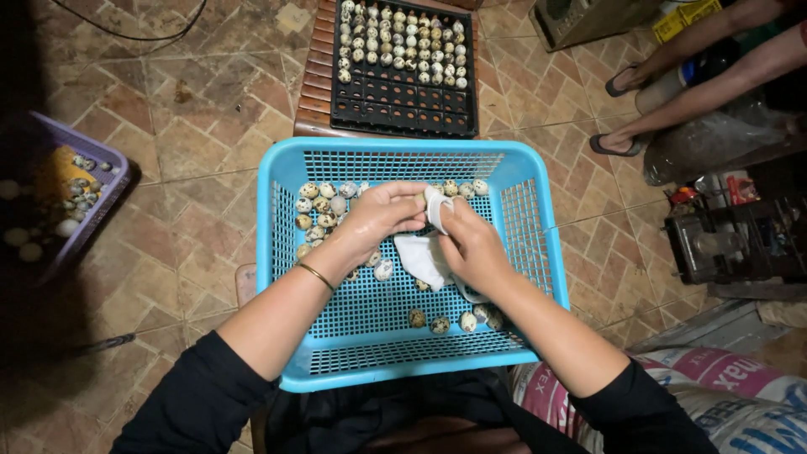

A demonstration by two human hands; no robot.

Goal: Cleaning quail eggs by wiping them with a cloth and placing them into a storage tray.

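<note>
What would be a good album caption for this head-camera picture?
Over a blue basket of speckled eggs, left hand and right hand hold a white cloth.

Basket middle: I see bare mesh on the blue basket (361, 315) floor, open to hands.
Basket edges: speckled eggs (319, 210) clustered far-left; more eggs (454, 321) near-right.
Beyond: black egg tray (403, 97) just past the rim.

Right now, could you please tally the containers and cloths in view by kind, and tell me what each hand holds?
Blue mesh basket: 1
Purple basket: 1
Black egg tray: 1
White cloth: 1
Total: 4

The left hand holds something small I cannot make out; the right hand grips the white cloth.
</note>
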